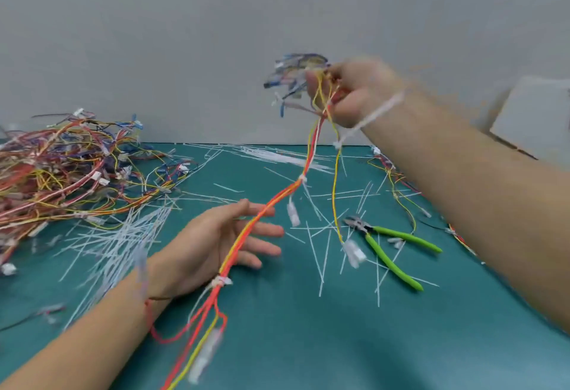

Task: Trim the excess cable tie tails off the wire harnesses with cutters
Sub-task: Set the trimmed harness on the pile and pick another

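- Red, yellow and blue wires make up the heap of wire harnesses (61, 167) at about nine o'clock on the teal worktop (293, 343). I cannot tell from here whether these are the finished ones or the ones waiting, since any tails on them are too small to make out.
- White offcuts, the trimmed tie tails (123, 235), lie thick just right of that heap and scattered on towards three o'clock. So I judge a good number of cuts are already made.
- My left hand (216, 244) is low near the centre, palm up, fingers straight and spread. It grips nothing; the harness only crosses over it.
- That harness (277, 201), orange-red and yellow, runs from six o'clock up to about one o'clock. One cable tie (221, 281) on it near my left wrist looks short, likely trimmed; blur stops me being sure.
- My right hand (354, 93) is raised at one o'clock, its fingers curled round the top end of the harness, where blue and yellow leads bunch out.
- One long white tail (370, 118) sticks out across my right wrist, from a tie on a yellow lead. That one, I judge, is left to cut.
- Green-handled cutters (391, 244) lie on the worktop at about four o'clock, jaws apart, touched by neither hand.
- More harness wires (398, 186) trail behind my right forearm at three o'clock, state unclear.
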The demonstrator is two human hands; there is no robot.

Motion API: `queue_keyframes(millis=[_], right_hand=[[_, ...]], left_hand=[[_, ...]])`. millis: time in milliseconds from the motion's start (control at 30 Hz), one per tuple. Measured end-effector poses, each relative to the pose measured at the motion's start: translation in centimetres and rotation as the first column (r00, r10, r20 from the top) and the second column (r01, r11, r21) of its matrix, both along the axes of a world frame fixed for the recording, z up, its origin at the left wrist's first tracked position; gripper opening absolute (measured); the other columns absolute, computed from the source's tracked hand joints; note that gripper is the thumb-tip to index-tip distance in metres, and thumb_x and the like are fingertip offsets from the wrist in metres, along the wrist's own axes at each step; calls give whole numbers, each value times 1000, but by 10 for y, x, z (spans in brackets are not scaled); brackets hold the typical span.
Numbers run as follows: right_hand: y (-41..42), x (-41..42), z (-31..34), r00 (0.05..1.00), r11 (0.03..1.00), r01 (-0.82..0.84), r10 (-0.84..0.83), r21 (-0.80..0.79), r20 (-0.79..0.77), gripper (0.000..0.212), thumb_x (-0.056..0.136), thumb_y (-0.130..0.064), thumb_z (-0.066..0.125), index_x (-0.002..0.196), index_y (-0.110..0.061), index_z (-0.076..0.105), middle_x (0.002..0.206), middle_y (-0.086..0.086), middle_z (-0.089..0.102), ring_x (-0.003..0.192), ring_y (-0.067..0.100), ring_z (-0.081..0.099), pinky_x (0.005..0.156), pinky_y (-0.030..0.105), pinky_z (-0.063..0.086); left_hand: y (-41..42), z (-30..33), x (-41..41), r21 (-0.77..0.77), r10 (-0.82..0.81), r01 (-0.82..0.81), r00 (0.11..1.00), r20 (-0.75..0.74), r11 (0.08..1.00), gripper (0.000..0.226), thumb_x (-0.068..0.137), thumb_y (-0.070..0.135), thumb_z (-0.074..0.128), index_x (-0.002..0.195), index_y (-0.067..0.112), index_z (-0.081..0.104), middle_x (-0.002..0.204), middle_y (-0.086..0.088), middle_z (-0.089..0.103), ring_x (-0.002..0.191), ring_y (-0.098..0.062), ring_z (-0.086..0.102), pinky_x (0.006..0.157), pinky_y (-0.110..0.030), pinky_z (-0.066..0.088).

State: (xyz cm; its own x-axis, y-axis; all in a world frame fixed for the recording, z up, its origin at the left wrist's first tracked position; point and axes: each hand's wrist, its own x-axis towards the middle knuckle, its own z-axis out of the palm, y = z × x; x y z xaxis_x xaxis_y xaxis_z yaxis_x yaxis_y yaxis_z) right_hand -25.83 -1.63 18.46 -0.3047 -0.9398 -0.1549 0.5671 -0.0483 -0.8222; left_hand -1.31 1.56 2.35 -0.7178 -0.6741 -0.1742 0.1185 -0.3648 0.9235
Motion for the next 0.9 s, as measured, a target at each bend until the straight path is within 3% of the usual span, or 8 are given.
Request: queue_keyframes(millis=[67,133,233,367,533,667,800,900], right_hand=[[2,18,-31,969,986,-48,85,160,-233,52,110,0,29,66,3,56,45,11,53,29,17,54,34,25,48],[-4,31,-73,975,960,-84,134,268,-175,48,108,5,29,67,2,55,49,8,48,37,16,50,37,23,48],[-16,35,-104,995,959,-58,77,279,-58,29,104,10,35,86,0,56,66,10,48,47,15,51,44,23,52],[-19,37,-127,922,962,-101,187,254,-340,24,99,0,53,111,-12,70,89,10,64,73,23,61,69,36,62],[-8,21,-112,485,960,-27,255,277,-836,36,106,-21,53,140,-22,62,117,2,66,100,30,67,79,46,65],[14,-13,-94,344,980,60,158,190,-925,30,105,-15,48,124,-27,67,121,3,68,99,26,70,53,32,62],[59,-52,-85,-128,980,192,82,56,-988,27,98,-17,57,112,-28,78,96,-2,74,54,6,59,59,22,46],[102,-64,-83,-215,965,240,159,106,-964,16,97,-32,65,99,-27,80,95,-5,77,79,14,68,78,28,47]], left_hand=[[0,1,3,107,-190,195,980,-53,975,54,99,48,48,128,6,68,126,-27,67,90,-41,75,59,-37,61],[1,0,5,58,-264,265,964,-24,962,46,100,43,51,128,11,68,128,-23,68,92,-38,75,61,-35,61],[2,-4,5,-61,-260,260,966,12,964,32,97,19,64,129,15,68,123,-19,70,89,-31,75,64,-29,60],[3,-4,5,-25,-169,169,986,8,985,43,87,1,72,129,10,68,120,-15,72,83,-25,73,63,-24,58],[3,-4,3,-8,-132,133,990,40,991,50,79,-3,76,128,4,66,126,-25,68,83,-23,68,68,-21,56],[3,-6,0,-11,-11,11,1000,14,1000,44,81,-6,77,122,6,69,115,-18,73,81,-22,69,64,-22,56],[2,-9,-4,-108,161,-159,987,12,981,33,86,-14,67,113,4,70,100,-13,75,75,-21,71,62,-26,58],[-4,-7,1,-228,307,-287,950,59,930,28,86,-15,67,109,2,69,94,-15,75,73,-23,72,64,-29,60]])
